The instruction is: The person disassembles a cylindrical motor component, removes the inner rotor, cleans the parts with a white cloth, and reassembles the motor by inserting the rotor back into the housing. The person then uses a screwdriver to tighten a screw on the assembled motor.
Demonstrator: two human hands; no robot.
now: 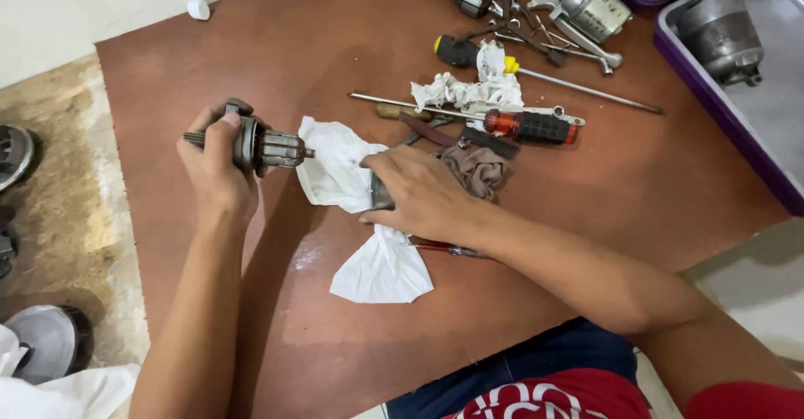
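1. The left hand (pixel 216 161) is closed around a grey metal motor armature (pixel 260 147), held above the brown counter (pixel 586 184) with its shaft lying level and its copper-banded end pointing toward 3 o'clock.
2. Just at 3 o'clock of the armature lies a white cloth (pixel 356 209), crumpled at its upper part and spread flat toward 6 o'clock.
3. The right hand (pixel 419 194) rests on the cloth with its fingers curled over a small dark metal piece (pixel 378 193); what the piece is cannot be told.
4. A brown rag (pixel 479 168) lies touching the right hand at its 2 o'clock side.
5. At 12 o'clock of the rag lies a red-and-black-handled screwdriver (pixel 529 126), with a second white rag (pixel 469 90) beside it.
6. Farther toward 12 o'clock, a yellow-and-black-handled screwdriver (pixel 469 53) lies among loose wrenches and pliers.
7. At the 2 o'clock corner stands a purple tray (pixel 720 126) holding a grey metal housing (pixel 720 35).
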